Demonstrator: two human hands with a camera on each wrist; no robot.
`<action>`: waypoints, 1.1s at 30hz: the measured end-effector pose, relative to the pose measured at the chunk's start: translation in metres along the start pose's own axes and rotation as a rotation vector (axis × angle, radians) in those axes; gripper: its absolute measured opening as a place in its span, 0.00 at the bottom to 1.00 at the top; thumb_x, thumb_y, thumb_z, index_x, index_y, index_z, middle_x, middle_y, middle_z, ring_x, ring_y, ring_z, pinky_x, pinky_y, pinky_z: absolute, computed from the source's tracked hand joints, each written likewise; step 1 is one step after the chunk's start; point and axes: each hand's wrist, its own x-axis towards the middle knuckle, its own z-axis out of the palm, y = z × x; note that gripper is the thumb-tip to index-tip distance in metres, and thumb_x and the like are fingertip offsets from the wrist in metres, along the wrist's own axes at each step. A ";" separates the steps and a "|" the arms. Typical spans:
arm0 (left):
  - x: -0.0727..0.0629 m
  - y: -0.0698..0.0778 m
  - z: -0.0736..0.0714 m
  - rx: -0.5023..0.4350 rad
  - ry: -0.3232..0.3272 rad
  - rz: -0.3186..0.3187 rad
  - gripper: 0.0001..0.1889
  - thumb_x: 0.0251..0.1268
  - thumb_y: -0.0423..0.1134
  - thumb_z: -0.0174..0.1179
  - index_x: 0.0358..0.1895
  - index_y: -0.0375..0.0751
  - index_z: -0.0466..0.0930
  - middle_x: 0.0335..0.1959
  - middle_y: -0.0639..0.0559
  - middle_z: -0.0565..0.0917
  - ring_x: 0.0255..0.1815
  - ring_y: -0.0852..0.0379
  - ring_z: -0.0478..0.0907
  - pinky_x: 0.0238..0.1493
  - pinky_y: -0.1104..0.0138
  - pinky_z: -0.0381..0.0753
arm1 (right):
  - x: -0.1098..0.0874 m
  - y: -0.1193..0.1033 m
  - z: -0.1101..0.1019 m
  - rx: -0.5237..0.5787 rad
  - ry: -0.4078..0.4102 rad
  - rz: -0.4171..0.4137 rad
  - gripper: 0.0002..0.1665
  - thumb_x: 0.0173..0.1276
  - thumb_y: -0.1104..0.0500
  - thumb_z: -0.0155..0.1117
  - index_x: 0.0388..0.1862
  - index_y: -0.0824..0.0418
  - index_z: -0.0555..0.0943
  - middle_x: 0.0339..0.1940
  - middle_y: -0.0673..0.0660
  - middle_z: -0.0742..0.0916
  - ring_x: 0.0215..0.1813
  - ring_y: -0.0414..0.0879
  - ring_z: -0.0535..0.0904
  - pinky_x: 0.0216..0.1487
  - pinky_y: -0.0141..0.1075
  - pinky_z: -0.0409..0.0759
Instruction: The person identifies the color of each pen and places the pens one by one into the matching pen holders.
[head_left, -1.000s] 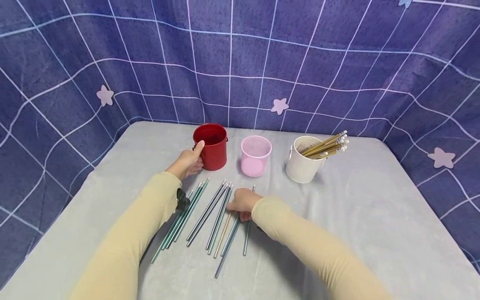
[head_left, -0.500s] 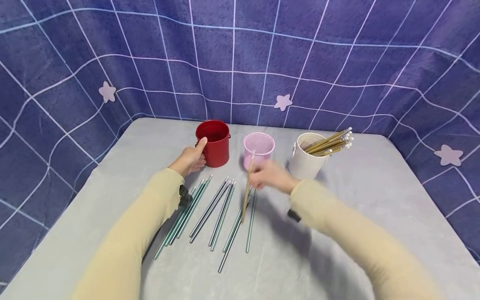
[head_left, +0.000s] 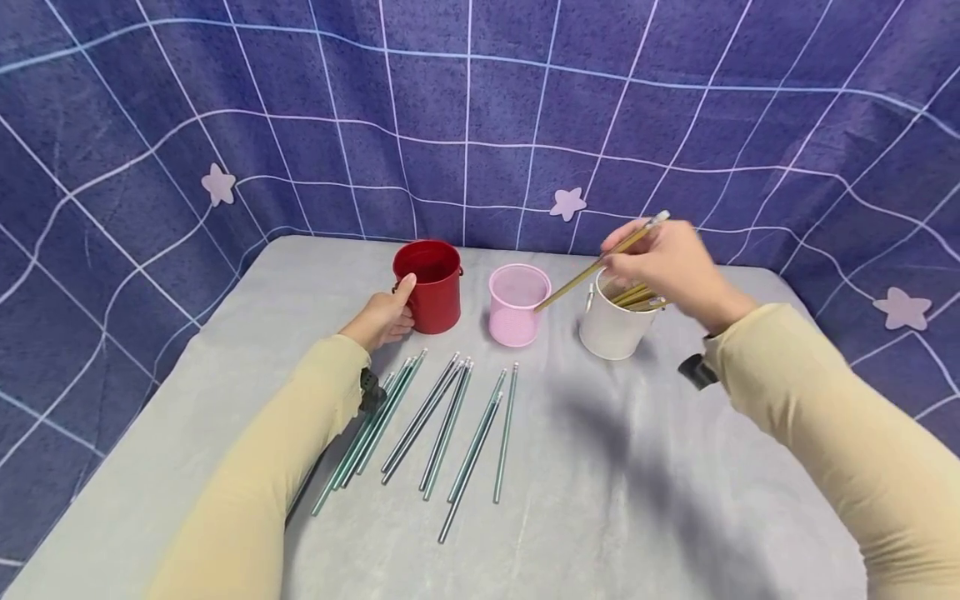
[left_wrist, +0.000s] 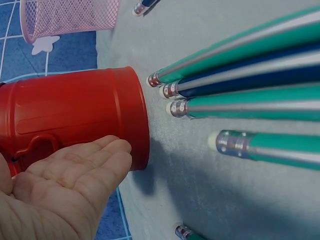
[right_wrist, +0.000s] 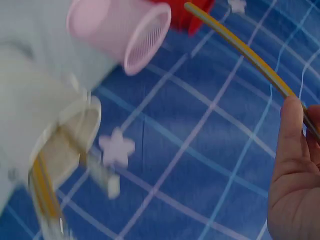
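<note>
My right hand (head_left: 671, 258) pinches a gold pencil (head_left: 592, 271) above the white bucket (head_left: 609, 333). The pencil slants, its white eraser end up at the right and its other end down toward the pink mesh cup (head_left: 517, 325). In the right wrist view, thumb and fingers hold that gold pencil (right_wrist: 245, 52) with the white bucket below left. My left hand (head_left: 384, 321) rests against the side of the red bucket (head_left: 435, 304). Its fingers (left_wrist: 107, 160) lie fairly straight along the wall by the handle in the left wrist view. Other gold pencils (head_left: 633, 296) lean inside the white bucket.
Several green and dark blue pencils (head_left: 446, 437) lie in loose groups on the grey tabletop (head_left: 570, 533), eraser ends pointing away. Some lie partly behind the left forearm. A blue gridded cloth (head_left: 330, 125) with stars hangs behind the table.
My right hand has picked the gold pencil up from among the pencils on the table and carried it up and right, over the white bucket. The left hand stays at the red bucket.
</note>
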 end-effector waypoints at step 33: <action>0.002 0.000 -0.001 0.002 0.033 -0.021 0.47 0.71 0.65 0.35 0.66 0.16 0.57 0.65 0.26 0.66 0.66 0.37 0.66 0.67 0.52 0.64 | -0.007 0.082 -0.021 -0.266 0.214 0.144 0.13 0.55 0.67 0.61 0.38 0.74 0.81 0.20 0.40 0.81 0.24 0.31 0.71 0.26 0.25 0.69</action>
